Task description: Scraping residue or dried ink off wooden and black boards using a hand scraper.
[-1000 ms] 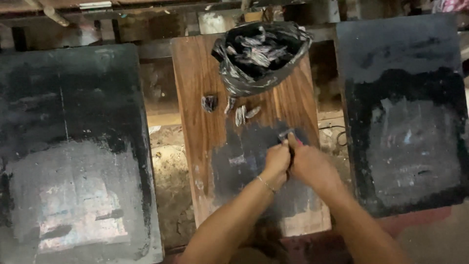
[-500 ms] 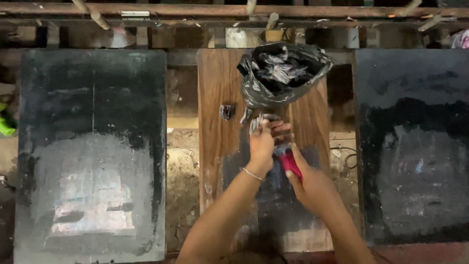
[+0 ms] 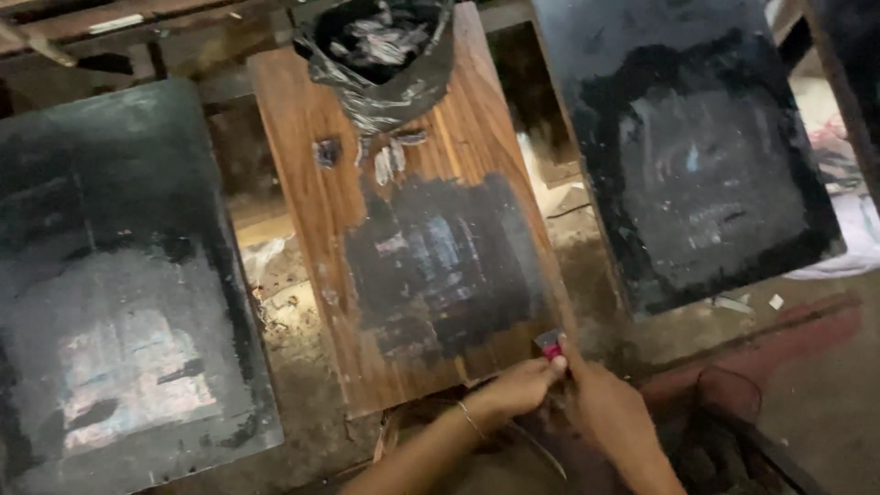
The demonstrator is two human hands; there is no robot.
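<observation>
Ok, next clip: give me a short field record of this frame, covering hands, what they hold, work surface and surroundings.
left hand: at the near edge of the wooden board, fingertips on a small red object
right hand: beside it, also pinching the red object
board surface: large dark smeared patch in the middle
far end of board: open black plastic bag with small pieces; a few loose pieces below it
sides: dark slabs left and right

We see workshop: paint-stained boards (image 3: 128, 275) left and right of hands (image 3: 550, 390), grimy bench beyond them, dusty floor (image 3: 807, 385) beside.
</observation>
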